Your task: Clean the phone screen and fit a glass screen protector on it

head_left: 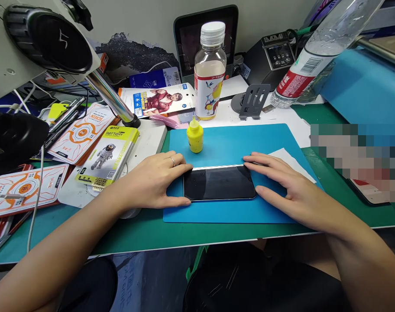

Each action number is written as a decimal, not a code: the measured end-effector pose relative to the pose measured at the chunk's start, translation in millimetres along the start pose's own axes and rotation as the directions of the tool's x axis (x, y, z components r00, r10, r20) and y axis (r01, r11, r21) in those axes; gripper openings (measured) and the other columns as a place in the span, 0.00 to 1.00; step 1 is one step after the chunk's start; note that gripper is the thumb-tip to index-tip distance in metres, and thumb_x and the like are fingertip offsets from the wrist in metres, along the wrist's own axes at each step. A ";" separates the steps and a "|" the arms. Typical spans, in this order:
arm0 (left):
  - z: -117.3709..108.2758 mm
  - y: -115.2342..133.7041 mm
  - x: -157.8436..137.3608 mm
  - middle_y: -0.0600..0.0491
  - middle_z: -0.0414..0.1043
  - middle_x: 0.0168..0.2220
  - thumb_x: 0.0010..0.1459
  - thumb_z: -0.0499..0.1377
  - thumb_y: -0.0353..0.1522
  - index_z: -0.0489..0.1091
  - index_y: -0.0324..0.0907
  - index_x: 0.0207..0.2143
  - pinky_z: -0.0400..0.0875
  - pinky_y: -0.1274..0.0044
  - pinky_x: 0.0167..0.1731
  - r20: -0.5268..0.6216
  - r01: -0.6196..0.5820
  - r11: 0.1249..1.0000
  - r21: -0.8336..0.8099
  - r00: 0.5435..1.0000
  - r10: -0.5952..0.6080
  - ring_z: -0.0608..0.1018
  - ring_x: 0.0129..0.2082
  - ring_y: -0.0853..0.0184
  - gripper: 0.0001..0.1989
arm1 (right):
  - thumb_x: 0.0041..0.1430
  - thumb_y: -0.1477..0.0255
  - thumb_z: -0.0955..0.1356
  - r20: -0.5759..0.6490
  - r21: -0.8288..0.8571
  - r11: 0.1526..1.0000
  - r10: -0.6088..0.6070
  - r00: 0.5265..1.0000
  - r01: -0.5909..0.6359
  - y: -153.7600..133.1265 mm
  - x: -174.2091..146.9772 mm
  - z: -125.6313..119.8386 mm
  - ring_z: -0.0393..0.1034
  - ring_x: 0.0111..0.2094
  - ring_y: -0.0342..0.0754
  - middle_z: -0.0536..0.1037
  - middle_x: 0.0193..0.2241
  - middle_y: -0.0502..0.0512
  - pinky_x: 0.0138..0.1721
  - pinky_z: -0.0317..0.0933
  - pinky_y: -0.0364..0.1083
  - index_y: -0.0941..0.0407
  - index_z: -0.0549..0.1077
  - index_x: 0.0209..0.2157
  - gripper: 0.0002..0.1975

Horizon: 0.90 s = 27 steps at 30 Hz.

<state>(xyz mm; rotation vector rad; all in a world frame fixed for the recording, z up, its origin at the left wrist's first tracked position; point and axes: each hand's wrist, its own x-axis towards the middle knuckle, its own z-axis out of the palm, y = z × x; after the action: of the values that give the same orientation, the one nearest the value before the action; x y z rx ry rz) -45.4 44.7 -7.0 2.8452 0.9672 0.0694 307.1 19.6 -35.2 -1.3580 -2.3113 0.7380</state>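
A smartphone (219, 183) with a dark screen lies face up and lengthwise on a blue mat (197, 213). My left hand (155, 180) grips its left end, thumb at the near corner and index finger at the far corner. At the right end, my right hand (282, 184) spans the phone between thumb and fingertips, the fingers stretched. Just beyond the phone stands a small yellow dropper bottle (195, 136). A white sheet of paper (291, 162) is partly hidden behind my right hand.
A drink bottle (210, 73) and a grey phone stand (254, 102) stand behind the mat. A larger, tilted plastic bottle (301, 71) is at the right rear. Battery boxes (108, 154) and screen boxes (82, 132) crowd the left, below a microscope arm (109, 97). Another phone (373, 197) lies far right.
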 end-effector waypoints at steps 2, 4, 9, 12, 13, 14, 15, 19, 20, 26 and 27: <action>0.1 -0.1 0.2 0.43 0.74 0.46 0.65 0.58 0.54 0.71 0.37 0.56 0.73 0.66 0.42 0.002 -0.003 1.000 -0.001 1.000 0.003 0.77 0.43 0.56 0.32 | 0.69 0.58 0.65 0.026 0.016 1.000 0.000 1.000 0.000 2.2 -0.7 -2.0 0.59 0.70 0.63 0.67 0.69 0.55 0.67 0.61 0.66 0.43 0.71 0.64 0.24; 0.4 -0.4 0.4 0.43 0.74 0.46 0.65 0.58 0.53 0.71 0.36 0.57 0.73 0.66 0.42 0.005 -0.005 1.000 -0.003 1.000 0.005 0.77 0.43 0.56 0.32 | 0.69 0.57 0.66 0.049 0.024 1.000 -0.003 0.999 0.002 4.5 -0.6 -3.5 0.59 0.71 0.63 0.66 0.70 0.54 0.67 0.60 0.66 0.42 0.71 0.64 0.24; 2.2 -1.5 0.3 0.43 0.74 0.46 0.65 0.58 0.54 0.70 0.37 0.57 0.73 0.66 0.42 0.002 -0.009 1.000 -0.002 1.000 0.009 0.78 0.44 0.56 0.32 | 0.69 0.57 0.66 0.046 0.031 0.999 -0.033 0.998 0.031 8.8 1.6 -4.3 0.59 0.70 0.63 0.67 0.70 0.53 0.68 0.58 0.66 0.42 0.72 0.64 0.24; 3.3 -2.0 -0.1 0.43 0.75 0.46 0.65 0.58 0.54 0.70 0.37 0.57 0.73 0.67 0.42 -0.007 -0.012 1.000 -0.007 1.000 0.012 0.78 0.43 0.56 0.32 | 0.68 0.57 0.66 0.047 0.035 0.999 -0.033 0.998 0.031 11.0 1.8 -3.9 0.59 0.71 0.63 0.67 0.70 0.52 0.68 0.59 0.66 0.41 0.72 0.64 0.24; 3.5 -2.1 -0.2 0.43 0.75 0.46 0.65 0.58 0.54 0.71 0.37 0.57 0.73 0.67 0.42 -0.010 -0.012 1.000 -0.009 1.000 0.012 0.78 0.44 0.56 0.32 | 0.68 0.57 0.66 0.051 0.036 0.999 -0.031 0.998 0.029 11.6 1.6 -3.9 0.59 0.71 0.62 0.67 0.70 0.52 0.68 0.58 0.66 0.41 0.72 0.64 0.24; 3.5 -2.1 -0.3 0.43 0.75 0.46 0.65 0.58 0.54 0.71 0.37 0.57 0.73 0.67 0.42 -0.012 -0.012 1.000 -0.011 1.000 0.012 0.78 0.44 0.56 0.32 | 0.69 0.57 0.66 0.055 0.035 0.999 -0.030 0.998 0.028 12.0 1.1 -4.1 0.58 0.71 0.62 0.67 0.70 0.51 0.68 0.58 0.66 0.40 0.71 0.64 0.24; 3.5 -2.0 -0.3 0.43 0.75 0.46 0.65 0.58 0.54 0.71 0.37 0.56 0.73 0.66 0.42 -0.012 -0.012 1.000 -0.013 1.000 0.012 0.78 0.44 0.56 0.32 | 0.69 0.57 0.66 0.060 0.032 0.999 -0.032 0.998 0.030 12.1 0.6 -4.4 0.58 0.71 0.62 0.66 0.70 0.51 0.68 0.58 0.66 0.40 0.71 0.64 0.24; 2.4 -1.6 0.1 0.43 0.75 0.46 0.64 0.58 0.54 0.71 0.37 0.56 0.74 0.66 0.42 -0.005 0.002 1.000 -0.021 1.000 -0.002 0.78 0.44 0.56 0.32 | 0.67 0.56 0.67 0.084 0.001 1.000 -0.028 0.996 0.028 10.2 -1.6 -4.7 0.56 0.72 0.63 0.64 0.71 0.52 0.68 0.58 0.66 0.41 0.68 0.67 0.28; 2.2 -1.5 0.2 0.43 0.75 0.46 0.64 0.59 0.54 0.71 0.37 0.56 0.74 0.66 0.42 -0.003 0.007 1.000 -0.022 1.000 -0.007 0.78 0.44 0.56 0.31 | 0.66 0.54 0.68 0.091 -0.016 1.000 -0.024 0.996 0.025 9.3 -1.9 -4.2 0.56 0.72 0.64 0.63 0.72 0.53 0.67 0.59 0.66 0.42 0.66 0.68 0.30; 2.1 -1.1 0.6 0.43 0.75 0.46 0.64 0.59 0.53 0.71 0.38 0.55 0.74 0.66 0.42 0.001 0.011 1.000 -0.024 1.000 -0.011 0.78 0.44 0.56 0.30 | 0.62 0.50 0.70 0.076 -0.115 0.993 -0.025 0.997 0.034 6.4 -0.4 1.5 0.57 0.71 0.67 0.63 0.72 0.59 0.65 0.63 0.66 0.45 0.62 0.70 0.39; 2.3 -1.0 0.6 0.43 0.75 0.46 0.64 0.59 0.53 0.71 0.38 0.55 0.74 0.66 0.42 -0.001 0.010 1.000 -0.026 1.000 -0.010 0.78 0.44 0.56 0.31 | 0.62 0.50 0.70 0.069 -0.116 0.992 -0.034 0.997 0.041 6.2 -0.1 2.1 0.58 0.70 0.67 0.63 0.71 0.59 0.66 0.62 0.66 0.46 0.64 0.70 0.38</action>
<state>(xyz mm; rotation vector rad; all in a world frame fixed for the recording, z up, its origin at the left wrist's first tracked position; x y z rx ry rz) -45.3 45.6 -9.4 2.8170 0.9738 0.0812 310.4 21.5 -40.7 -1.3543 -2.4603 0.6546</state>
